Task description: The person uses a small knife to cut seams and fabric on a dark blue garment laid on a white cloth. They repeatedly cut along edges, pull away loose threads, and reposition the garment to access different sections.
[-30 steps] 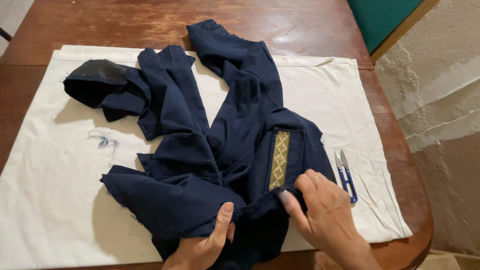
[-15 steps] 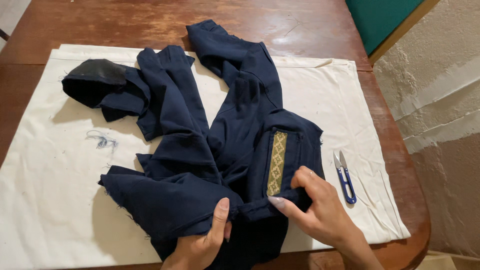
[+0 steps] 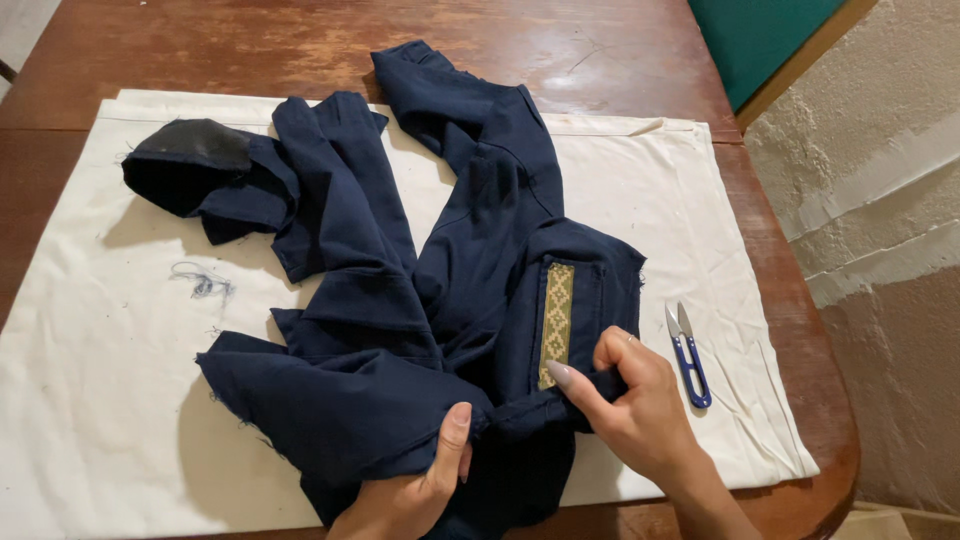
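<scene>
Down at six o'clock, the left hand point(image 3: 415, 490) grips a bunched fold of the dark blue garment point(image 3: 420, 300), thumb on top and the other fingers tucked under the cloth, so it is clamped on the fabric. Just to its right, at about five o'clock, the right hand point(image 3: 635, 405) pinches the garment's lower edge right below a narrow patterned gold strip point(image 3: 557, 322), its fingers closed on the cloth with the forefinger stretched toward the strip's bottom end. The garment lies crumpled across the middle of a cream cloth point(image 3: 100, 420), one sleeve running up toward twelve o'clock, another part spreading to ten o'clock where it ends in a dark hood-like piece with a black patch point(image 3: 195, 150). A small tangle of loose thread point(image 3: 200, 282) rests on the cream cloth at nine o'clock, apart from the garment. At four o'clock, just beside the right hand but not touching it, a pair of blue-handled thread snips point(image 3: 690, 355) lies on the cloth. Beneath everything is the worn reddish wooden desk point(image 3: 250, 45).
</scene>
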